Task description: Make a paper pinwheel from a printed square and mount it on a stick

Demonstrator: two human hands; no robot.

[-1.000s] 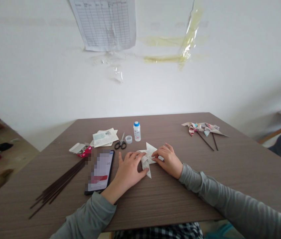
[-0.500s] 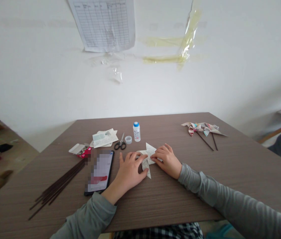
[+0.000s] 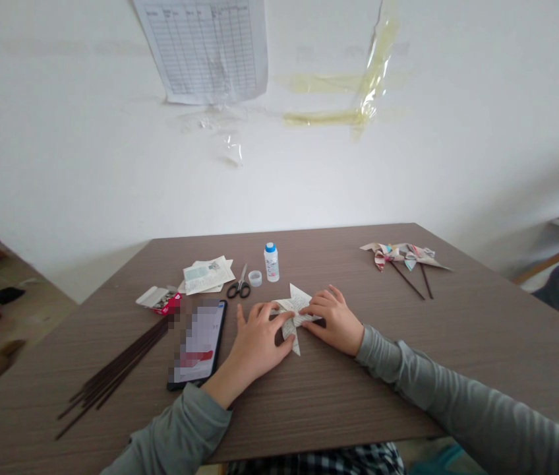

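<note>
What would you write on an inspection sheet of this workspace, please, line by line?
Surface: brown table with wood-grain pattern.
Work piece: folded printed paper, lying near the middle.
Clutter: upright blue-capped bottle, small translucent cup, scissors, loose papers, open box, phone, dark sticks; two paper pinwheels at far right.
Left fingers: spread, touching the folded paper.
Right fingers: touching its right side; whether pinching is unclear.
Cables: nothing seen.
Surroundings: white wall with printed sheet and yellowish tape.

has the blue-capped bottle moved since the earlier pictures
No: relative to the table, the blue-capped bottle stands in the same place.
</note>
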